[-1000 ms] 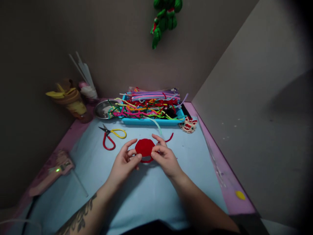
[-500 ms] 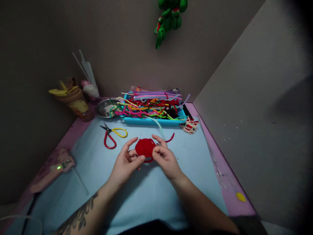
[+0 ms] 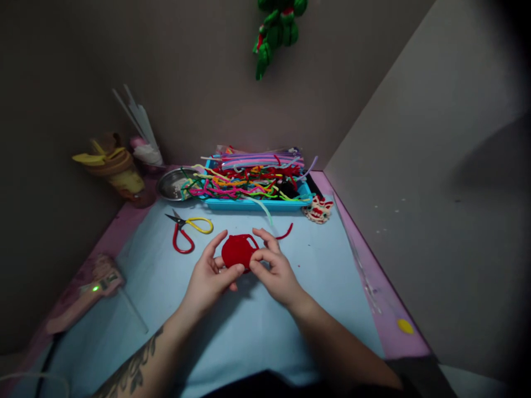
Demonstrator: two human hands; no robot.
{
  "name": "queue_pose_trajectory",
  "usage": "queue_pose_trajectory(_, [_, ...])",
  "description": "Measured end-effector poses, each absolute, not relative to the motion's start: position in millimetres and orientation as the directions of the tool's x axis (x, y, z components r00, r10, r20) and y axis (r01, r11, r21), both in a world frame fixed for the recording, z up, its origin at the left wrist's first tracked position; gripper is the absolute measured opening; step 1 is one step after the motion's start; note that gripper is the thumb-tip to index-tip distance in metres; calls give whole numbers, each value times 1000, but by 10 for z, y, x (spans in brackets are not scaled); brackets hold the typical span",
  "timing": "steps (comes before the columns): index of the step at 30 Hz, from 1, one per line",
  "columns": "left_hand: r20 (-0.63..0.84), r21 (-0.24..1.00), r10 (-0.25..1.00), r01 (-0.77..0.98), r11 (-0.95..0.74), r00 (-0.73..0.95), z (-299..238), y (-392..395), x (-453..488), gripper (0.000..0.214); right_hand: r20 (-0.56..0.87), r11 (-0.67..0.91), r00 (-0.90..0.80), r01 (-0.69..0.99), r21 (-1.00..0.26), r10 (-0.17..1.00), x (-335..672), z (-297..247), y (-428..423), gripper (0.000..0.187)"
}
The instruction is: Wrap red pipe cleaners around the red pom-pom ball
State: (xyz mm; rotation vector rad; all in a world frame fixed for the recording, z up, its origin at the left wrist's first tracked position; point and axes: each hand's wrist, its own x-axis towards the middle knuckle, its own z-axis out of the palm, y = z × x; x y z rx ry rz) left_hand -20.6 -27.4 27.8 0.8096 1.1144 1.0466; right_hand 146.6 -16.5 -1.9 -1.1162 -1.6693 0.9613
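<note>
In the lower middle of the frame the left hand and right hand close on a red fuzzy disc over the blue mat. It sits between and just beyond their fingertips, the left thumb and fingers gripping its left and lower edge, the right thumb and forefinger pinching its right edge. The disc is near round, face up, with no clear long axis, and a thin red loop stands off its upper right rim, pointing up-frame. Beyond lie a loose red strand, scissors and the blue tray.

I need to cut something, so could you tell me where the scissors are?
In the head view, the scissors lie on the blue mat, up-left of the left hand, near the metal dish.
</note>
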Motion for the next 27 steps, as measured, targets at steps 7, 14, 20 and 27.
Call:
queue_pose_trajectory(7, [-317, 917, 947, -237, 322, 60, 280, -268, -192, 115, 284, 329, -178, 333, -884, 942, 1436, -9, -170, 10])
queue_pose_trajectory(14, [-310, 929, 950, -200, 310, 34, 303, -266, -182, 110, 299, 344, -177, 346, -873, 938, 1425, -24, -179, 9])
queue_pose_trajectory(20, [-313, 933, 950, -183, 309, 7, 263, -241, -178, 98, 355, 390, -163, 344, -854, 921, 1399, -49, -183, 4])
queue_pose_trajectory(27, [-366, 886, 927, -337, 319, -85, 252, -194, -210, 85, 477, 444, -13, 392, -806, 879, 1536, -47, -121, 17])
